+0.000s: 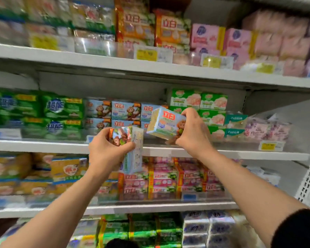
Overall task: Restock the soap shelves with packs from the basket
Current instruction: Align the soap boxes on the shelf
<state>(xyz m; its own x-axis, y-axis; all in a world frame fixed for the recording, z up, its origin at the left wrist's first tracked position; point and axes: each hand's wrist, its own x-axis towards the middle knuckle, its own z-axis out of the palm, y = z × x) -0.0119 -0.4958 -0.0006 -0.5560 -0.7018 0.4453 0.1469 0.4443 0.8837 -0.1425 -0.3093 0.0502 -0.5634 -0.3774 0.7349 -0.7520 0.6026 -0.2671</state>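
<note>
My left hand (107, 149) grips a light-blue soap pack with a monkey picture (132, 149), held on end in front of the middle shelf edge (43, 145). My right hand (193, 129) grips a second, matching monkey soap pack (163, 122), tilted, just above that shelf's front. Behind both stand stacked rows of the same blue monkey soap packs (125, 110). No basket shows in the frame.
Green packs (61, 115) fill the middle shelf's left; green-and-white boxes (199, 101) and floral packs (267, 129) its right. Orange and pink packs (170, 29) sit on the upper shelf. Yellow and pink-red packs (161, 176) are below. A yellow price tag (267, 145) hangs at right.
</note>
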